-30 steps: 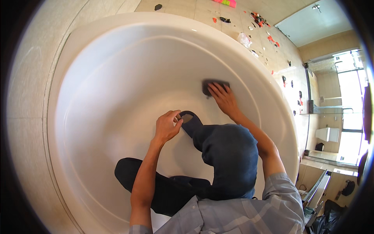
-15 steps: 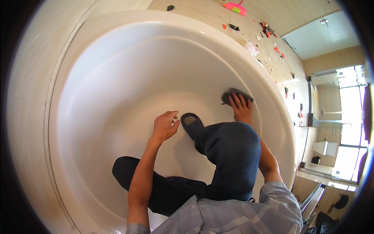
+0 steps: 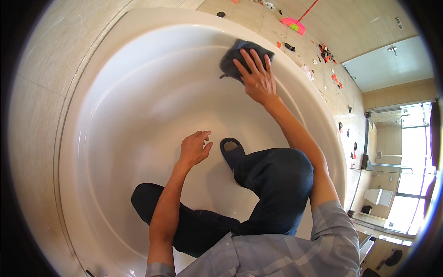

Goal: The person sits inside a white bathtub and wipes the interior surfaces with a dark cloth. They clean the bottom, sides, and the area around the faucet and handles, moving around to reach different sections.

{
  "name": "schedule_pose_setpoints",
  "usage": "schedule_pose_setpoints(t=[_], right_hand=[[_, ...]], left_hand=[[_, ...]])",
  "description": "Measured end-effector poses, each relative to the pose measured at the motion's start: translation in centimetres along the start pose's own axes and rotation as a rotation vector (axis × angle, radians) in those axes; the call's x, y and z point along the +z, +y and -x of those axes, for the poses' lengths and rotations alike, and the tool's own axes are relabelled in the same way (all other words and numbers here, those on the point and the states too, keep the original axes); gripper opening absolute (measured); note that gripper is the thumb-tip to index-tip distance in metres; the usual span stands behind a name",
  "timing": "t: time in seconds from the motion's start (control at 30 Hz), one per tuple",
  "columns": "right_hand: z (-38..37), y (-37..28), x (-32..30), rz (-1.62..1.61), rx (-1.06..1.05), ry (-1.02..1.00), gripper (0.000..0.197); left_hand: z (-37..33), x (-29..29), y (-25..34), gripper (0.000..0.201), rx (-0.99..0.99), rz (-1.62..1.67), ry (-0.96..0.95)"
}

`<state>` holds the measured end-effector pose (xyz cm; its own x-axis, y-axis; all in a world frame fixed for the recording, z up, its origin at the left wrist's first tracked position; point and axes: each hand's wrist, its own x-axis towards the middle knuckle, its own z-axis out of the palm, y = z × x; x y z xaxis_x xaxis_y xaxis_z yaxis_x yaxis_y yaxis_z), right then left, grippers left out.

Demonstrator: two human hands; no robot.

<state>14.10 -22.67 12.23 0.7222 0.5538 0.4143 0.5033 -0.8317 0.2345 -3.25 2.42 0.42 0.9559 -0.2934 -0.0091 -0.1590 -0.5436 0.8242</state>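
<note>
I am crouched inside a white bathtub. My right hand is stretched out to the tub's far right side. It holds a dark grey cloth pressed against the inner wall just below the rim, fingers spread over it. A small corner of the cloth sticks out on its left side. My left hand hovers over the tub floor near the middle, fingers loosely bent and apart, with nothing in them. Just right of it is my foot in a dark slipper.
Beyond the tub, black and red scraps are scattered over the tiled floor. A pink broom with a red handle lies at the far side. Tiled wall borders the tub on the left. A window shines at the right.
My right hand has slid the cloth forward and left along the tub wall, up close to the far rim. My right arm is now extended. The left hand has barely moved.
</note>
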Motion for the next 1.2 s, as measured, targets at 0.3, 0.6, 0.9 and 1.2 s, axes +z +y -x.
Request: schedule_pose_setpoints(t=[0.3,0.6,0.9,1.2], right_hand=[[13.7,2.2,-4.2,0.235,0.391,-0.002,0.067],[11.5,0.0,-4.0,0.167,0.357,0.201,0.068],[-4.8,-4.1,2.0,0.0,0.266,0.246,0.067],[-16.1,-14.4,1.4,-0.394,0.103,0.153,0.049]], left_hand=[[1.7,0.7,0.5,0.034,0.024,-0.003,0.015],[6.1,-1.1,-0.2,0.034,0.061,-0.109,0.132],[10.2,-2.4,-0.3,0.029,-0.053,0.172,0.492],[10.0,-14.6,3.1,0.019,-0.069,0.102,0.915]])
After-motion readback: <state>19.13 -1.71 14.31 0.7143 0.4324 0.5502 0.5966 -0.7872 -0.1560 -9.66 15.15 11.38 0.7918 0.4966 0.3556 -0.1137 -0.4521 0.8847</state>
